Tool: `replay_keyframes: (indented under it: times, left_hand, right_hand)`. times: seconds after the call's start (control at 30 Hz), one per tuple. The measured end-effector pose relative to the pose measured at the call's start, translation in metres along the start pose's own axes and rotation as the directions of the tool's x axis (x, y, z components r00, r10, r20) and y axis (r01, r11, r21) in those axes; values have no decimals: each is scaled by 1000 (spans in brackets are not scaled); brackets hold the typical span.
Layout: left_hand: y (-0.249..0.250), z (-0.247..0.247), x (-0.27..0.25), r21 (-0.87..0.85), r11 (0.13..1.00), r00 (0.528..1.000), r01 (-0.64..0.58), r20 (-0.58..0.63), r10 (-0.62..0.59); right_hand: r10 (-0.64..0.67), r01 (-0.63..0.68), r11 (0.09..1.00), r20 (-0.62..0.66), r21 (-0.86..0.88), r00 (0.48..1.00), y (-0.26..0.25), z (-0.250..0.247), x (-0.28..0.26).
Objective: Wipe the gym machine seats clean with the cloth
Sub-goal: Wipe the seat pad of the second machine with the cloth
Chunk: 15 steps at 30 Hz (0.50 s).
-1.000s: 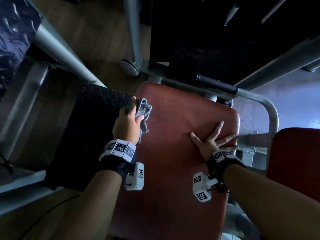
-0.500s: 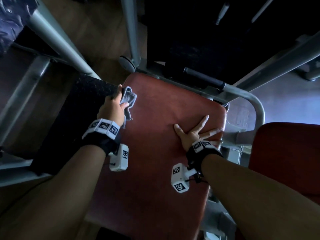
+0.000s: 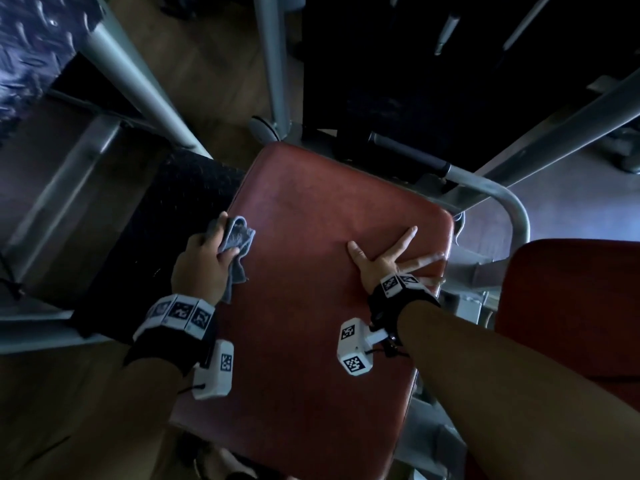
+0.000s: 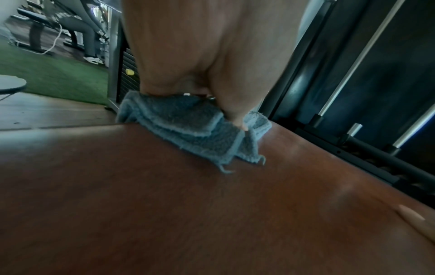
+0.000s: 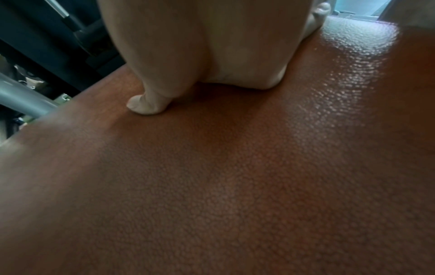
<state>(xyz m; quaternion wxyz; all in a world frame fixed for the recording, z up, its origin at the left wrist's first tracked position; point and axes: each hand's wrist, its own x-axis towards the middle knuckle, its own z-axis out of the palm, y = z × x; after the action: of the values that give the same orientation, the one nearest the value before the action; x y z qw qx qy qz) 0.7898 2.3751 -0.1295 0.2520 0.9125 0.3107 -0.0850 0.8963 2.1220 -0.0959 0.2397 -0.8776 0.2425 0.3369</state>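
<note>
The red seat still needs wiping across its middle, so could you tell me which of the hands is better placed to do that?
Left. The left hand already grips the cloth at the red seat edge; the right hand lies flat, holding nothing.

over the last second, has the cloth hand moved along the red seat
Yes. The left hand with the grey cloth slid back from the red seat's far left corner, along its left edge toward the person.

Location: a gym. Indicators: a red padded machine seat [image 3: 311, 271] on a grey tubular steel frame [image 3: 512, 216]. Green turf flooring [image 4: 54, 78] and further exercise machines [image 4: 58, 26] lie beyond.
</note>
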Motion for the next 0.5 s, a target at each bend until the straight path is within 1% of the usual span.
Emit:
replay_keyframes:
  times: [0.1,0.23,0.37,0.5]
  left_hand:
    - [11,3,17,-15,999,999,40,4,-40]
    - [21,3,32,-23,998,999,50,5,-50]
    - [13,2,15,25,1000,1000,8,-12,-8]
    - [3,1,1,63,998,1000,-15,14,14]
  right_hand:
    - [15,-15,1000,3,-4,1000,0,-1,0]
    - [14,-15,1000,-19,-26,1000,0,-1,-1]
    - [25,-26,999,-32,-37,999,0,0,-1]
    - [30,-31,999,-29,-39,999,0,1,0]
